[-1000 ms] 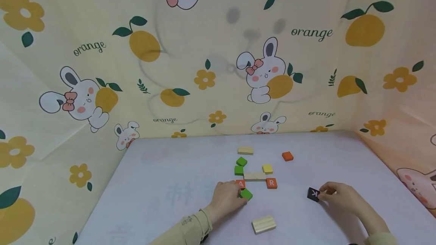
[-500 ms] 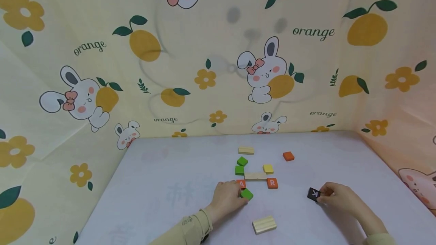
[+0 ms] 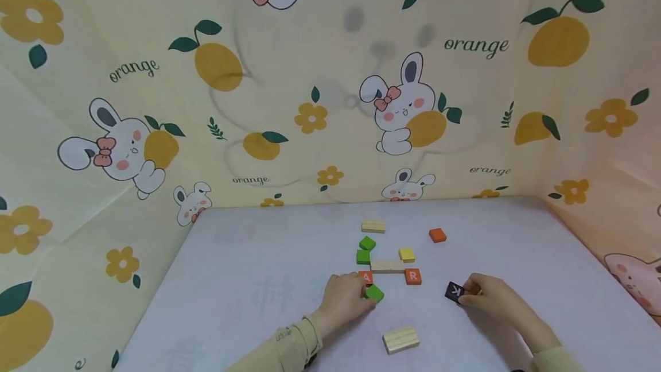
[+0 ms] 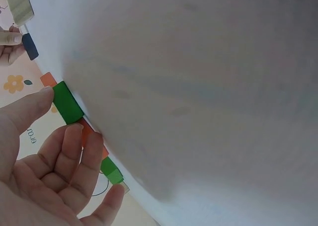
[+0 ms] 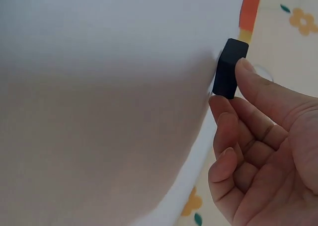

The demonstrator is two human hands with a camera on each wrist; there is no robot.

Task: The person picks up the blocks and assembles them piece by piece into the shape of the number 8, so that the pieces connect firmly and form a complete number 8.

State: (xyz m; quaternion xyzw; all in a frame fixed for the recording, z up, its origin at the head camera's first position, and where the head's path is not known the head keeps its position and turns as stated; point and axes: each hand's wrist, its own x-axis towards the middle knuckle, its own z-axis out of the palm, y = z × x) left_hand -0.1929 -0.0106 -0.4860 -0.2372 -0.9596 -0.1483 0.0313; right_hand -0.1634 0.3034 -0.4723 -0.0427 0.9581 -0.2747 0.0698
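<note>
My left hand (image 3: 342, 298) pinches a green block (image 3: 375, 293) between thumb and fingertips, low over the white table. Just behind it lies an orange block lettered A (image 3: 366, 277), partly covered by my fingers in the head view. Further right, my right hand (image 3: 489, 298) grips a black block (image 3: 453, 292) marked with a white K, which looks turned on its side. In the right wrist view, the thumb presses one face of this black block (image 5: 230, 68) and a fingertip meets its lower end. The left wrist view has the green block (image 4: 68, 103) at the thumb tip.
A long wooden block (image 3: 387, 267) spans between the A block and an orange block lettered R (image 3: 413, 276). Around it lie a yellow block (image 3: 407, 255), two green blocks (image 3: 364, 256) and an orange block (image 3: 437, 235). Wooden blocks lie behind (image 3: 373, 227) and in front (image 3: 401, 340).
My right hand has carried the black block leftward, nearer the lettered blocks. The left hand stays at the green block.
</note>
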